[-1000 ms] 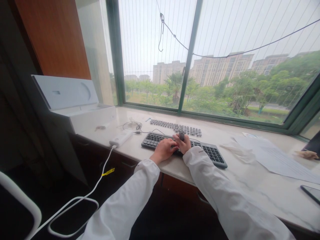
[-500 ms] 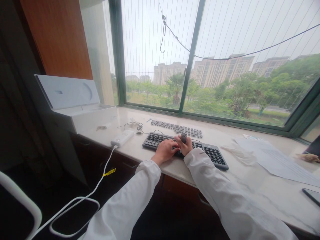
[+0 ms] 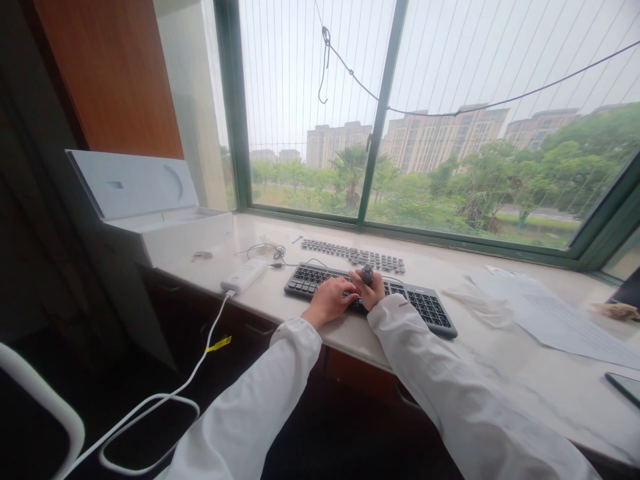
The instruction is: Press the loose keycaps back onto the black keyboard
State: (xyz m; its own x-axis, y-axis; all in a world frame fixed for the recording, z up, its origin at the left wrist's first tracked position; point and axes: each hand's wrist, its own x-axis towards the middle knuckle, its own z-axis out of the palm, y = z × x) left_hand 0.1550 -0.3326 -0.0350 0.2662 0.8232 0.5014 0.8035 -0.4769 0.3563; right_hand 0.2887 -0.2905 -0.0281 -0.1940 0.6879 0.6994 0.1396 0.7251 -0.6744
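A black keyboard [image 3: 423, 307] with its keycaps off over much of its width lies near the counter's front edge. My right hand [image 3: 371, 293] is closed round the dark, rounded handle of a screwdriver [image 3: 367, 273], held upright over the keyboard's middle; its shaft and tip are hidden. Beside it, my left hand [image 3: 330, 300] rests on the keyboard with fingers curled and the thumb towards the right hand. Whatever lies between the left fingertips is hidden. Behind the keyboard, loose keycaps [image 3: 353, 255] are laid out in rows.
An open white box [image 3: 187, 233] stands at the left. Nearer are a white power strip [image 3: 244, 275] and a coiled black cable [image 3: 279, 253]. Paper sheets [image 3: 560, 313], a clear plastic bag [image 3: 480, 309] and a phone [image 3: 625, 387] lie right. A window [image 3: 320, 180] closes the back.
Both hands stay at the same spot on the keyboard, and the screwdriver remains in my right hand. Only a very slight shift of the camera shows.
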